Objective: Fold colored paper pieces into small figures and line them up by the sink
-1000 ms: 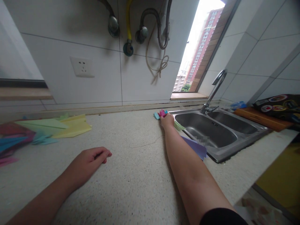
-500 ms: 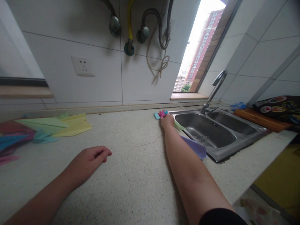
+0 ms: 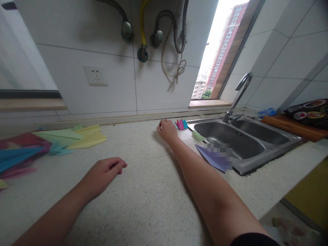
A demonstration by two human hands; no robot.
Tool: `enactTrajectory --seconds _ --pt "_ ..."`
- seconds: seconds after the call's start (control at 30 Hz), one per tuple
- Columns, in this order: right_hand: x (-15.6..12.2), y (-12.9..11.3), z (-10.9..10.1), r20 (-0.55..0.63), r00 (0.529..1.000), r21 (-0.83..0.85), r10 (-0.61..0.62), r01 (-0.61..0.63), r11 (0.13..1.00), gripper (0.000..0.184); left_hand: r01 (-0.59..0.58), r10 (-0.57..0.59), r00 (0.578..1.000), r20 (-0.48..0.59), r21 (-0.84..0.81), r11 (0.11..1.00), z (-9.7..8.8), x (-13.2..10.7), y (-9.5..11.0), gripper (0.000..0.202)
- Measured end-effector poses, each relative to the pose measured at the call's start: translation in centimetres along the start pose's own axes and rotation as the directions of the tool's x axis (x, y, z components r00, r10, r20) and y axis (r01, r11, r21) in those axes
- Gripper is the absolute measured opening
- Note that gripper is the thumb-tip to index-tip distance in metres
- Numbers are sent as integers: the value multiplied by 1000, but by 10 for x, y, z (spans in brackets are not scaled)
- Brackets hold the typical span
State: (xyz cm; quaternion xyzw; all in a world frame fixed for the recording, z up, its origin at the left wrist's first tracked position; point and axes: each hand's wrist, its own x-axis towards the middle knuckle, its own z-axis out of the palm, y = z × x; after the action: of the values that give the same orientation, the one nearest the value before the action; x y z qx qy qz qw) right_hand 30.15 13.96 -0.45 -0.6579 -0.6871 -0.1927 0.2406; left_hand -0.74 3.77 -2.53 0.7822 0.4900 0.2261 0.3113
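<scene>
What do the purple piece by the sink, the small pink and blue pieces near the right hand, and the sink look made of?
Purple piece: likely matte paper, judging by its thin, flat, pointed shape.
Small pink and blue pieces: probably folded paper too, from their pointed tops, though too small to be sure.
Sink: satin-looking metal, perhaps stainless steel, given its grey sheen.

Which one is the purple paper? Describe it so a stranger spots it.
Find the steel sink at right. By its left edge, beside the right forearm, lies the purple paper, longer and more pointed than the green paper behind it.
</scene>
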Motion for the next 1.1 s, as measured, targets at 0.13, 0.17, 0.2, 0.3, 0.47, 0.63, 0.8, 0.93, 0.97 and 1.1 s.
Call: enactTrajectory --seconds 0.13,0.17,0.2,0.3,0.47,0.63,0.8,0.93,0.97,1.1 --pt "-7 -46 -3 206 969 77 -134 120 990 27 -9 9 1000 -15 -24 1000 0 -1 5 40" --pt "-8 -52 -3 253 957 88 -142 123 988 27 -9 9 1000 -19 -30 999 0 -1 5 40" --pt "-10 -56 -3 288 947 95 -142 120 988 26 -9 8 1000 -24 -35 999 0 -2 6 40" --pt "-12 -52 -1 314 945 77 -90 69 995 25 -13 11 999 -33 -47 999 -1 -3 7 39" --pt "-12 1 0 255 944 -49 209 -204 978 36 -35 33 999 -40 -54 998 -1 -4 7 39" --pt "-17 47 9 262 848 -120 461 -445 888 47 -54 52 998 -44 -56 997 -1 -5 6 38" --pt "-18 53 21 251 772 -151 584 -564 812 59 -48 46 998 -39 -48 998 -1 -4 7 38" --pt "-16 57 24 249 735 -163 630 -609 776 65 -40 39 999 -34 -30 999 -2 -4 8 39" --pt "-15 58 24 254 730 -165 634 -613 773 65 -42 41 999 -33 -26 999 -2 -4 8 39" --pt "-14 62 24 275 723 -163 633 -614 772 61 -43 42 999 -28 -29 999 -3 -4 9 40"
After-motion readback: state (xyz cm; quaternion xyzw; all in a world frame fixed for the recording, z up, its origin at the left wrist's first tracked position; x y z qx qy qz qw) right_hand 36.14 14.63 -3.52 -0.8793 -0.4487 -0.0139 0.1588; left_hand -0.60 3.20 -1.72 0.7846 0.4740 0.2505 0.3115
